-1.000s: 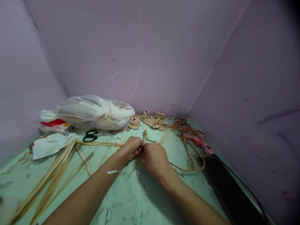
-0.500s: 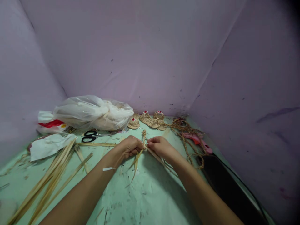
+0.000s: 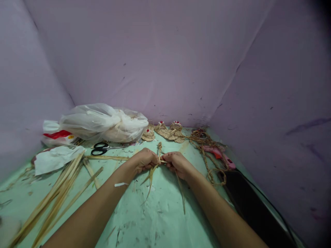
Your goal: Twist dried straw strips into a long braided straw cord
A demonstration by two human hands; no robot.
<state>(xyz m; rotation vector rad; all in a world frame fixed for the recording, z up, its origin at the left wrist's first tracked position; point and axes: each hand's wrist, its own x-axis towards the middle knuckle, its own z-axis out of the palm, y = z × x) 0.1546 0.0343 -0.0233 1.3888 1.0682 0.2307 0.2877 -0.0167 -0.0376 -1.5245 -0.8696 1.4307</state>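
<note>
My left hand (image 3: 143, 161) and my right hand (image 3: 176, 162) meet over the green floor (image 3: 160, 213), both pinched on dried straw strands (image 3: 152, 174) at the end of a braided straw cord (image 3: 159, 148). The cord rises a little between my fingertips. Loose strand ends hang down from both hands toward me, one long strand (image 3: 181, 193) trailing from the right hand.
A pile of long dried leaf strips (image 3: 59, 193) lies at left. Black scissors (image 3: 102, 148), a clear plastic bag (image 3: 103, 123) and white paper (image 3: 55, 159) sit behind. Small woven straw pieces (image 3: 167, 131), coiled braid (image 3: 207, 148), a pink glue gun (image 3: 219, 155) and a dark slab (image 3: 248, 203) lie right.
My right hand drew back from over the left, swung out to the right, then came in again to meet it. The loose strands now hang lower toward me.
</note>
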